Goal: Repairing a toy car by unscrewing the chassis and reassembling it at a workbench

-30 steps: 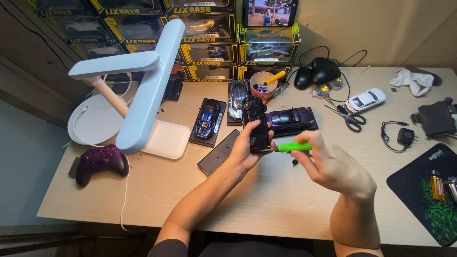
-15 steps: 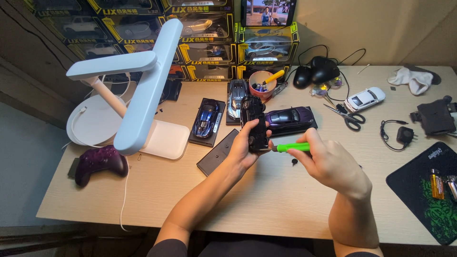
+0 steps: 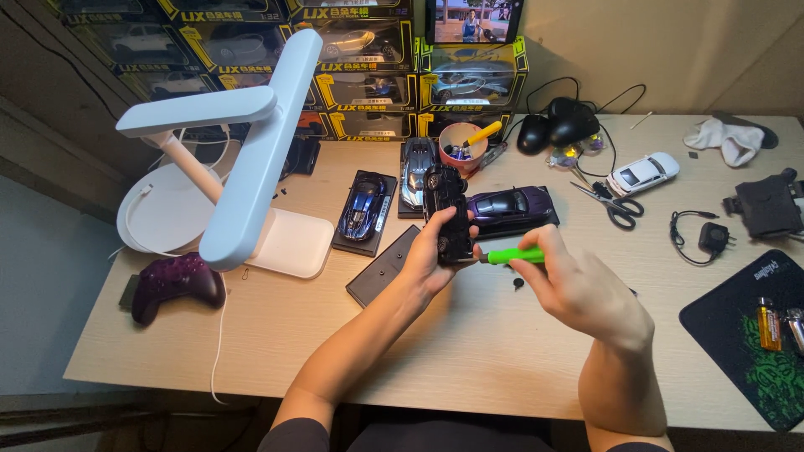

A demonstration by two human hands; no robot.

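Observation:
My left hand (image 3: 432,255) grips a black model car (image 3: 448,213), held upright with its underside turned toward me, above the middle of the wooden desk (image 3: 469,351). My right hand (image 3: 578,289) holds a screwdriver with a green handle (image 3: 515,256); its tip points left and meets the lower end of the black car. A purple model car (image 3: 509,206) sits on a dark base just behind the hands. An empty dark base plate (image 3: 381,268) lies to the left of my left hand.
A white desk lamp (image 3: 251,167) stands at the left, a purple game controller (image 3: 174,283) beside it. A blue car (image 3: 363,206), a silver car (image 3: 416,172), a cup of tools (image 3: 462,144), scissors (image 3: 607,203), a white car (image 3: 643,173) and stacked boxed cars (image 3: 368,50) sit behind. A dark mat (image 3: 754,335) lies at right.

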